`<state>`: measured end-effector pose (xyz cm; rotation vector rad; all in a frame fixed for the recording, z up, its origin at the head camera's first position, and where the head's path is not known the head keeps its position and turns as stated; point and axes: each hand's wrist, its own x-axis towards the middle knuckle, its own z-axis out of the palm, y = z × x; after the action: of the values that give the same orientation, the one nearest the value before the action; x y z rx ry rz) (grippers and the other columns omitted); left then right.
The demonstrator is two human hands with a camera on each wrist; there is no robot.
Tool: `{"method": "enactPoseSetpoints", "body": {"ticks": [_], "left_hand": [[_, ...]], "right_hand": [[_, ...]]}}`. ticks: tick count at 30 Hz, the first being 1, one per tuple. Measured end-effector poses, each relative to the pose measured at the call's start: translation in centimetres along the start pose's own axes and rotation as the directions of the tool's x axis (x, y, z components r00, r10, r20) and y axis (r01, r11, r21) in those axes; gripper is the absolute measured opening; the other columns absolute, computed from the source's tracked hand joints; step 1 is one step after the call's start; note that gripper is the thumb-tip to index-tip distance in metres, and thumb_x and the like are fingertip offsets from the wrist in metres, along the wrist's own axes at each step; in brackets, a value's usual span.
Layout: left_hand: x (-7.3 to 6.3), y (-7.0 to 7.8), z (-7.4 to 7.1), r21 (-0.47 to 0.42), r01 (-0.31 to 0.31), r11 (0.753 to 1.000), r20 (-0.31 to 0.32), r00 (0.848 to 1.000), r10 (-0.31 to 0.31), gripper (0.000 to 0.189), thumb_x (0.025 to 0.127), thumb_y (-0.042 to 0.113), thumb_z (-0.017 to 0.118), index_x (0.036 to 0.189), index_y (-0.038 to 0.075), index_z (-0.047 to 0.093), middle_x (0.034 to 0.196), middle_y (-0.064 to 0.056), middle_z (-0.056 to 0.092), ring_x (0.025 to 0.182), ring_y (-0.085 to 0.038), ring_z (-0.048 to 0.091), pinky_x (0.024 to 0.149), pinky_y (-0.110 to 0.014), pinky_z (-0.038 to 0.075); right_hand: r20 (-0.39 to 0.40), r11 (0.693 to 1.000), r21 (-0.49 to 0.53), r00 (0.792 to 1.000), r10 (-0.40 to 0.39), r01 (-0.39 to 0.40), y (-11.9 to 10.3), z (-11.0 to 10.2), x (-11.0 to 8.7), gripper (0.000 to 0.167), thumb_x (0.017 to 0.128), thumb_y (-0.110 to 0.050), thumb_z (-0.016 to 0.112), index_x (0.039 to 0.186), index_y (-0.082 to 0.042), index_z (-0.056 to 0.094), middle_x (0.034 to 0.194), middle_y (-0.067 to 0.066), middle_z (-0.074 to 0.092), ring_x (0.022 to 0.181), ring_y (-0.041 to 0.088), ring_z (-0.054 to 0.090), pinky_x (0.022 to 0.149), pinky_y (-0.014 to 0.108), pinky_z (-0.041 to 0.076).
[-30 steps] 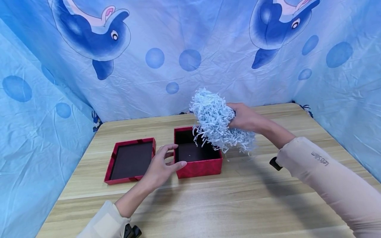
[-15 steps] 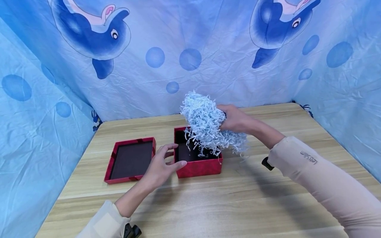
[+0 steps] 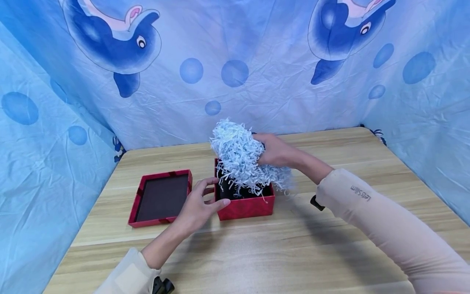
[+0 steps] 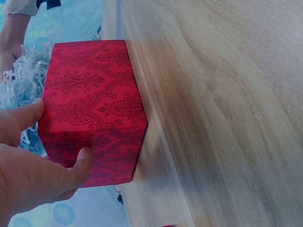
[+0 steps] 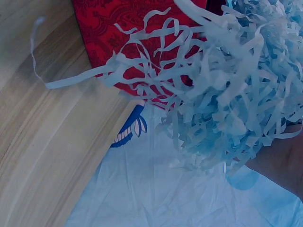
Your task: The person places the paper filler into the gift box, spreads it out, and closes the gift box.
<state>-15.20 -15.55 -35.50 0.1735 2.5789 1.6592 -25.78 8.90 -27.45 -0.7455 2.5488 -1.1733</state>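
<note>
My right hand grips a loose bundle of pale blue shredded paper above the box; the bundle hides most of the fingers. Strands hang down into the opening and over the front rim. Below stands a red patterned gift box with a dark inside, its top uncovered. My left hand holds the box at its left side, thumb at the front corner and fingers at the left wall. In the left wrist view, thumb and fingers span the box's corner. Shredded paper fills much of the right wrist view.
The box's red lid lies upturned on the wooden table, left of the box, dark inside facing up. A blue dolphin-print cloth hangs behind the table and along both sides.
My right hand has carried the shredded paper left and slightly down, from the box's right side to over its opening. The left hand and the box have stayed in place.
</note>
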Motion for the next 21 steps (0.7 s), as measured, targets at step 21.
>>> {"method": "enactPoseSetpoints", "body": {"ticks": [21], "left_hand": [[0.1,0.1,-0.3,0.070,-0.059,0.996,0.006,0.998,0.059,0.071,0.082,0.028,0.078,0.141,0.020,0.040,0.141,-0.001,0.044,0.131,-0.025,0.043,0.105,-0.044,0.041]], "right_hand": [[0.010,0.962,-0.173,0.978,-0.211,0.209,0.2,5.5,2.2,0.072,0.066,0.011,0.073,0.134,-0.001,0.053,0.137,0.013,0.053,0.130,0.028,0.045,0.100,0.038,0.046]]}}
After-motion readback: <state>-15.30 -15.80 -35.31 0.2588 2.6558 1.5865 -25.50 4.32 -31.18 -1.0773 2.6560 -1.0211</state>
